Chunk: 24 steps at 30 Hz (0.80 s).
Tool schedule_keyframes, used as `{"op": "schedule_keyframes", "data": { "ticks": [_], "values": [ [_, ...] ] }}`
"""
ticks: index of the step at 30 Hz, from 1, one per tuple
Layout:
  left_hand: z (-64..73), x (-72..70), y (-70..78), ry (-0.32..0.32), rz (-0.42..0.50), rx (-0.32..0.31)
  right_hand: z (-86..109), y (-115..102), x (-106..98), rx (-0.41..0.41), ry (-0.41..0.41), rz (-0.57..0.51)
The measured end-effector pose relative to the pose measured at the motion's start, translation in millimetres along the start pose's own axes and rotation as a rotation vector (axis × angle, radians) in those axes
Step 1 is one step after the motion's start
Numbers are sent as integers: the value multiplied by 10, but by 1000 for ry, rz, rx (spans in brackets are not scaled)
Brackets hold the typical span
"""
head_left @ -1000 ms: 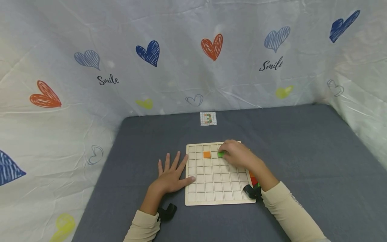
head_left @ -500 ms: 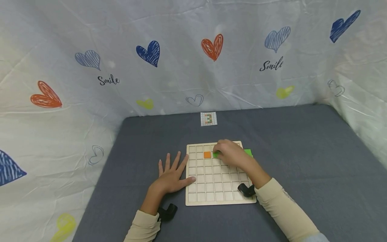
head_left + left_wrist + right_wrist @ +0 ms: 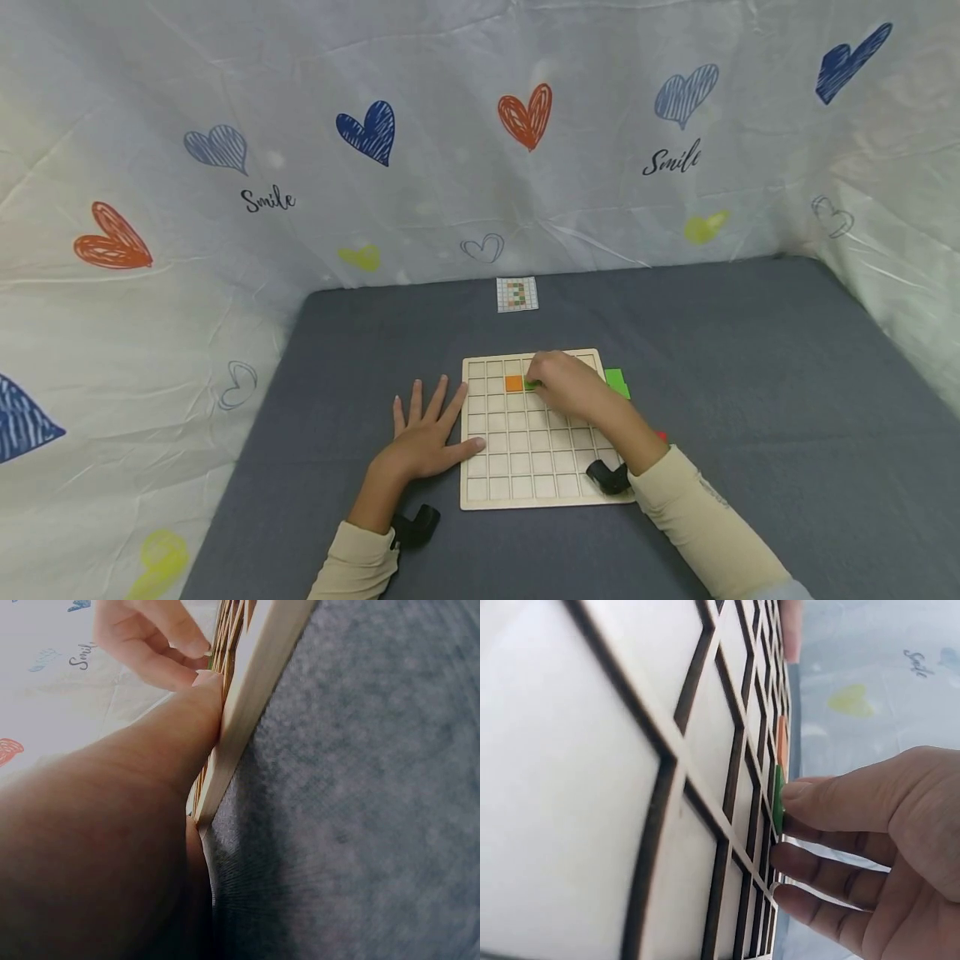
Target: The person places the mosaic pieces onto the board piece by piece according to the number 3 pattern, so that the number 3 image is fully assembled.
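Note:
A wooden grid board (image 3: 517, 462) lies flat on the dark grey cloth. An orange square tile (image 3: 513, 383) sits in one of its cells near the far side. My right hand (image 3: 567, 383) is over the far part of the board and pinches a green square tile (image 3: 778, 799) at the cell beside the orange one; in the head view the fingers hide most of it. In the right wrist view the thumb (image 3: 832, 801) lies against the green tile. My left hand (image 3: 427, 437) rests at the board's left edge with fingers spread, its thumb on the rim.
Several loose green tiles (image 3: 617, 383) lie just right of the board, and a bit of a red tile (image 3: 662, 436) shows past the right forearm. A small card with a coloured grid (image 3: 517, 294) lies near the back edge. Behind hangs a white sheet with printed hearts.
My right hand has moved left with the green tile, up to the cell beside the orange tile. Loose green tiles right of the board have come into view. The left hand stays put.

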State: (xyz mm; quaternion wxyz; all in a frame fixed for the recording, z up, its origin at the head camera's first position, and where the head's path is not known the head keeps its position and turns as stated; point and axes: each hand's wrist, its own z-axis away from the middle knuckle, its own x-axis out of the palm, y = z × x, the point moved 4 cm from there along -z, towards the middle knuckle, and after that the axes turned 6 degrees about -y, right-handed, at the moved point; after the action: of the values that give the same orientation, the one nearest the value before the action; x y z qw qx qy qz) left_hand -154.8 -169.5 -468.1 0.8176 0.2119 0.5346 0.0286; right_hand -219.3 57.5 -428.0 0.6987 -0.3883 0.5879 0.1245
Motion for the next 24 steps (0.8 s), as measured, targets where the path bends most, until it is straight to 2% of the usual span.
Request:
{"op": "schedule_keyframes", "data": {
  "ticks": [8, 16, 24],
  "values": [
    [3, -4, 4, -7, -2, -4, 255, 109, -103, -30, 58, -40],
    [-3, -1, 1, -10, -15, -13, 617, 354, -232, 76, 77, -105],
    [-1, 13, -15, -12, -7, -13, 998, 542, -241, 137, 91, -76]
  ]
}}
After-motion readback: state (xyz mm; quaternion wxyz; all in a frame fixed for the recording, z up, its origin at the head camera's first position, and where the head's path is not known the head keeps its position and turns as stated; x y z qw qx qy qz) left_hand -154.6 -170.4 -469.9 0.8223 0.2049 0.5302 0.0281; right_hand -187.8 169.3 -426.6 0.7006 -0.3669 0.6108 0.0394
